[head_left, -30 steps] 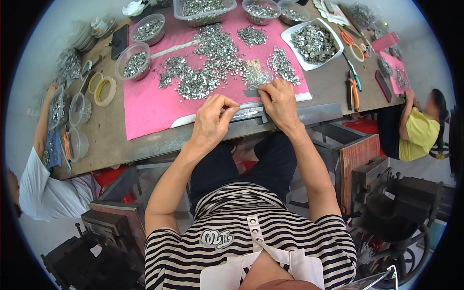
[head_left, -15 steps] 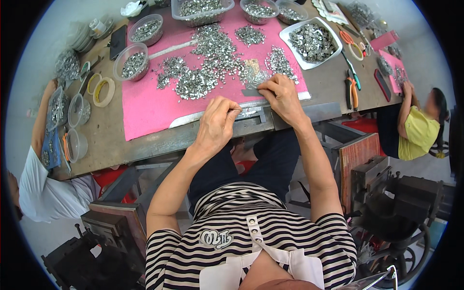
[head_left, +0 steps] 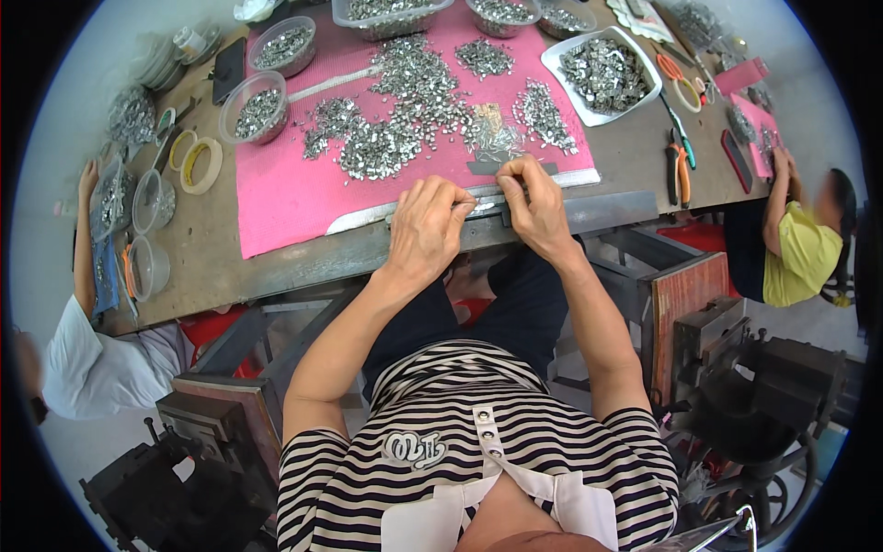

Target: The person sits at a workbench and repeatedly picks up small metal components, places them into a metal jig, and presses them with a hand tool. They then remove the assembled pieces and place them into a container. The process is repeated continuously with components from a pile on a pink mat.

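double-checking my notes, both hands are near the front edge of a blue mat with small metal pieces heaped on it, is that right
Not quite: the head view shows a pink mat, not a blue one. The left hand and right hand are near its front edge, with small metal pieces heaped on it.

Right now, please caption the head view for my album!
Left hand and right hand near shiny bits on a pink mat.

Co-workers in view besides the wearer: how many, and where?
2: a person in white at the left end of the bench, and a person in yellow at its right. Others may be out of frame.
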The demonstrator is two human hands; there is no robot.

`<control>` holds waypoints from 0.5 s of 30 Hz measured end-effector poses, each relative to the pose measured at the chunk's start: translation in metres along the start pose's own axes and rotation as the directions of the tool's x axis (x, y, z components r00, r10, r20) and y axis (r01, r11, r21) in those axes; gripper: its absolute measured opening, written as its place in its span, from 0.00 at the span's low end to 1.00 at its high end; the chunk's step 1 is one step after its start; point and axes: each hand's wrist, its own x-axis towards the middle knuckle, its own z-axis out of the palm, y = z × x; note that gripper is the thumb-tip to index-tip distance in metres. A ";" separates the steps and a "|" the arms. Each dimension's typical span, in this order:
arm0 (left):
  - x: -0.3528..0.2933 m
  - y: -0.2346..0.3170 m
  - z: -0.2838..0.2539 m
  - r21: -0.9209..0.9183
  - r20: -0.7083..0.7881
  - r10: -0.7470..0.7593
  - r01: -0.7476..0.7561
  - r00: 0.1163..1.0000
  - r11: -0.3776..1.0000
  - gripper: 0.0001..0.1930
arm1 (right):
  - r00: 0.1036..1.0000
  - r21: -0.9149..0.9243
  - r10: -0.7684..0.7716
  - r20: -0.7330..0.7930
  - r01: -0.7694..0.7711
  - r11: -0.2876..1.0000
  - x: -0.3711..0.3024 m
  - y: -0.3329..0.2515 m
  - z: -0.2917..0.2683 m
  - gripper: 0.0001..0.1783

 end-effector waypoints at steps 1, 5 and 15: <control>0.000 0.000 0.001 0.006 -0.005 0.004 -0.004 1.000 1.000 0.03 | 1.000 -0.027 0.014 -0.013 -0.015 1.000 0.000 0.001 -0.002 0.02; -0.001 0.001 0.001 0.023 -0.010 0.013 -0.013 1.000 1.000 0.03 | 0.997 -0.172 -0.043 -0.060 0.032 0.985 0.006 0.015 -0.006 0.03; 0.000 0.000 0.002 0.042 -0.018 0.029 -0.029 0.999 0.999 0.03 | 0.979 -0.322 -0.203 0.021 0.199 0.926 0.015 0.020 -0.015 0.06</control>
